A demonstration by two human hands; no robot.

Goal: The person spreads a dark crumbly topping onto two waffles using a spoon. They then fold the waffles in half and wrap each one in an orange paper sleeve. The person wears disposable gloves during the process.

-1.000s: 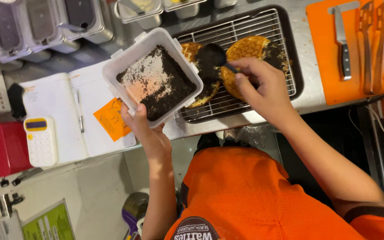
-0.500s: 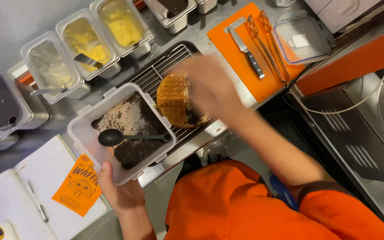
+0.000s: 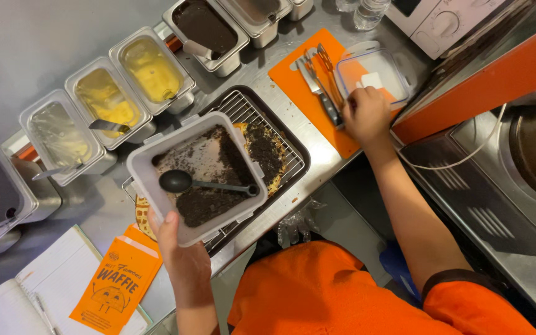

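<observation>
The white plastic tub (image 3: pixel 150 170) of dark crumbs is held above the wire rack (image 3: pixel 243 108), the landmark here, covering its near left part. A black spoon (image 3: pixel 178 181) lies inside the tub, its handle pointing right. The left hand (image 3: pixel 181 251) grips the tub's near corner from below, fingers closed around the rim. On the rack, just right of the tub, a crumb-covered waffle (image 3: pixel 265 152) shows; another waffle edge (image 3: pixel 141 217) peeks out under the tub's left side.

Right of the rack lies an orange cutting board (image 3: pixel 293 71) with a knife (image 3: pixel 317 93) and tongs (image 3: pixel 324 62). The right hand (image 3: pixel 367 115) rests there, fingers curled on the edge of a clear lidded box (image 3: pixel 373 74); whether it grips anything cannot be told.

Behind and left of the rack stand steel sauce pans (image 3: pixel 119 90) in a row. Near left of the rack, an orange paper sleeve (image 3: pixel 116 285) with dark lettering and a cartoon figure lies on an open notebook (image 3: pixel 20 294).
</observation>
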